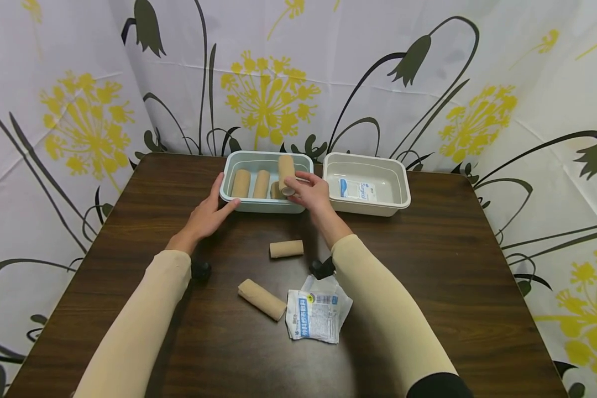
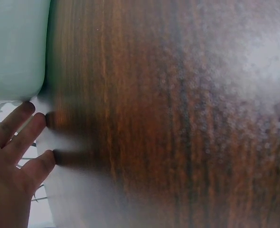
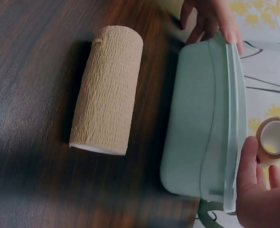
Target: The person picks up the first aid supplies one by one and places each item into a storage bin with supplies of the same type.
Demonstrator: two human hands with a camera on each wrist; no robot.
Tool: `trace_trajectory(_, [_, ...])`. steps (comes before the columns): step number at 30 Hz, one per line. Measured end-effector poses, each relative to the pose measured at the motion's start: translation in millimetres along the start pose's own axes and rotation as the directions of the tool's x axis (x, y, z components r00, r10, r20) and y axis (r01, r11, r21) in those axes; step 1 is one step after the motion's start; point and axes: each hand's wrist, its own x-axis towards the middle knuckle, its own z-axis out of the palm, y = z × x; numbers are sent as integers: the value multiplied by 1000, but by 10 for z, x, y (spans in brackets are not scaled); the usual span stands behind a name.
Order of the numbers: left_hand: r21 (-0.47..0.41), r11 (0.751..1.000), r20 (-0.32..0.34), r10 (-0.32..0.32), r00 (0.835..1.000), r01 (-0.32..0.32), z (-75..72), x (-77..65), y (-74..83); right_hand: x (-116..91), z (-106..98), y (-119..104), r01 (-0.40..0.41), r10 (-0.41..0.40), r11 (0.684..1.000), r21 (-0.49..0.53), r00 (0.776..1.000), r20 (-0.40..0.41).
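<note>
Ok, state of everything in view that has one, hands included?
Blue tub: open, three tubes visible inside
White tub: open, one packet inside
Held tube: hollow, above blue tub
Far loose tube: lying on table
Near loose tube: lying on table
Loose packets: overlapping on table
Left hand: touching blue tub
Right hand: gripping held tube

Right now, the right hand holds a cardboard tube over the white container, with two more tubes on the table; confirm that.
Wrong place: the head view shows the right hand holding the tube over the blue container; two more tubes lie on the table.
</note>
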Motion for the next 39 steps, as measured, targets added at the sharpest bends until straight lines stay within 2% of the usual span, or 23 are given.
trace_trajectory(7, [12, 1000, -6, 3, 1000, -3, 11, 19, -29, 40, 56, 76, 70, -65, 994, -82, 996, 57])
trace_trajectory(12, [19, 1000, -13, 10, 1000, -10, 5, 21, -36, 26, 31, 91, 78, -73, 993, -87, 995, 65])
trace_trajectory(18, [11, 1000, -4, 3, 1000, -3, 5, 20, -40, -51, -22, 89, 92, -83, 993, -79, 990, 110])
trace_trajectory(24, [9, 1000, -12, 7, 1000, -7, 13, 27, -45, -173, -136, 132, 143, -105, 975, -171, 972, 212])
trace_trajectory(27, [9, 1000, -13, 9, 1000, -9, 10, 33, -44, -229, -228, 156, 185, -112, 954, -237, 950, 292])
trace_trajectory(29, [9, 1000, -13, 8, 1000, -7, 6, 30, -37, -265, -294, 169, 222, -111, 932, -287, 928, 356])
trace_trajectory(32, [10, 1000, -11, 5, 1000, -5, 0, 26, -28, -304, -390, 192, 304, -116, 878, -370, 884, 452])
trace_trajectory(34, [8, 1000, -8, 4, 1000, -4, -1, 23, -22, -324, -452, 221, 369, -113, 821, -435, 852, 510])
trace_trajectory(39, [7, 1000, 1, -2, 1000, 2, 1, 22, -24, -363, -578, 331, 511, -89, 646, -567, 789, 609])
